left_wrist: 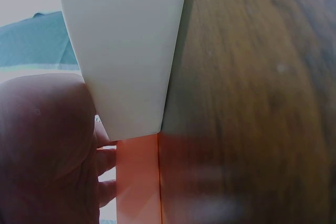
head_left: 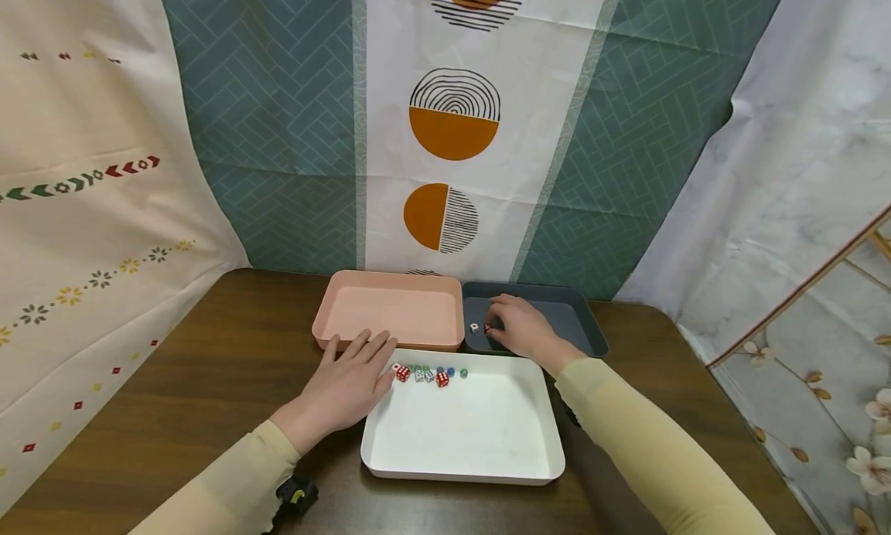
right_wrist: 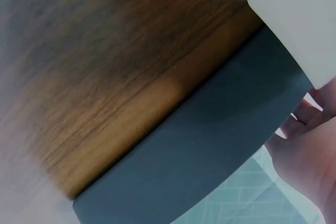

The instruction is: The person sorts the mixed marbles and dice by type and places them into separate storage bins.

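Note:
My right hand reaches into the dark blue-grey tray. Its curled fingertips and thumb pinch a red die low over the tray's left side. A white die lies just left of it. With fingers spread, my left hand lies over the upper left corner of the white tray, its fingertips near the pink tray. Along the white tray's far side sit red dice, white dice, and small blue and green pieces. Neither wrist view shows the dice.
All three trays stand on a brown wooden table, the pink and dark ones side by side behind the white one. A patterned curtain hangs behind them. Cloths hang at left and right. A black strap shows by the left wrist.

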`<state>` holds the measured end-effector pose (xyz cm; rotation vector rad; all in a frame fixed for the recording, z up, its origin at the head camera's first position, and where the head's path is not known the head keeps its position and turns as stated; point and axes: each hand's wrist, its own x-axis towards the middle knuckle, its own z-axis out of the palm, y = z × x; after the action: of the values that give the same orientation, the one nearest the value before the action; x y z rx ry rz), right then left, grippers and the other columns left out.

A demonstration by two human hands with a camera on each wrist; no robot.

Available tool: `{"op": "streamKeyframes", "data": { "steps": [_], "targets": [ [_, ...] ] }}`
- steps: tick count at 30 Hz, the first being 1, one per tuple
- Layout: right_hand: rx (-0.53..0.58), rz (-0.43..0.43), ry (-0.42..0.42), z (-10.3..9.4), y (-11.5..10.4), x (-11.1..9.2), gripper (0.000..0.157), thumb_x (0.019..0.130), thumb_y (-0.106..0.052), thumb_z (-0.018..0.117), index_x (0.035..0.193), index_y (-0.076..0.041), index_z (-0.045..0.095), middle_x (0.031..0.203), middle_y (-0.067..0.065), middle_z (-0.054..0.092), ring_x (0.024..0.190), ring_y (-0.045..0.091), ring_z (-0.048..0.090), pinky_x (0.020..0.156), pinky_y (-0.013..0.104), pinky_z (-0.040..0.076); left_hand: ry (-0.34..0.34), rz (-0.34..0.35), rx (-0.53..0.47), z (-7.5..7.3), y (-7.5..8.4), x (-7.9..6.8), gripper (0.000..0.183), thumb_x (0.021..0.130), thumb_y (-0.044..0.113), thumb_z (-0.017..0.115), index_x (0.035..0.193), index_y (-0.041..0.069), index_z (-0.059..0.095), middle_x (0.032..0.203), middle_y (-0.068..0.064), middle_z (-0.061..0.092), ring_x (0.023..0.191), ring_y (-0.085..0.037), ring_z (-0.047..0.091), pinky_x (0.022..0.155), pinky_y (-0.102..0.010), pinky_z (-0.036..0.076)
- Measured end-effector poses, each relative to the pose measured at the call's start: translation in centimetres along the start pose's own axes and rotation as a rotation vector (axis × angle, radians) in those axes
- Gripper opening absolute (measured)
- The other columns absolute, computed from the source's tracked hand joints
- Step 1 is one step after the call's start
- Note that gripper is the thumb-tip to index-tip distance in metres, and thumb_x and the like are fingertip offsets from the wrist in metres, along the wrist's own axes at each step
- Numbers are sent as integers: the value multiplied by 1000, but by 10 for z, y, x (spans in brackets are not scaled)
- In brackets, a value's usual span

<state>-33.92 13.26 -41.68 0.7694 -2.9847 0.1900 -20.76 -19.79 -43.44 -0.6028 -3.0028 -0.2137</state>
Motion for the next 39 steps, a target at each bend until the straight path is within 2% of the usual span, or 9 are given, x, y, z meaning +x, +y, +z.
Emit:
{"op": "streamKeyframes", "data": {
  "steps": [15,30,39],
  "targets": [
    [39,-7,44,-12,-7,-21,27,104,-19,81,128,-10,77,164,18,54,156,41,44,123,58,42,-4,3,1,-1,0,0,63,116,39,53,170,7,43,177,-13,38,164,-42,29,126,-77,16],
    [85,-76,63,-22,-25,-43,28,102,-20,83,128,-10,79,165,14,53,159,38,42,126,57,39,-3,5,-1,-2,0,0,62,117,39,51,170,8,43,177,-13,38,164,-42,29,126,-77,17],
    [96,-109,77,-20,-34,-54,28,101,-20,85,127,-11,79,166,13,53,159,37,43,126,56,38,-1,6,-4,-2,0,-1,62,117,39,51,170,8,43,177,-13,37,164,-42,29,126,-77,16]
  ]
}}
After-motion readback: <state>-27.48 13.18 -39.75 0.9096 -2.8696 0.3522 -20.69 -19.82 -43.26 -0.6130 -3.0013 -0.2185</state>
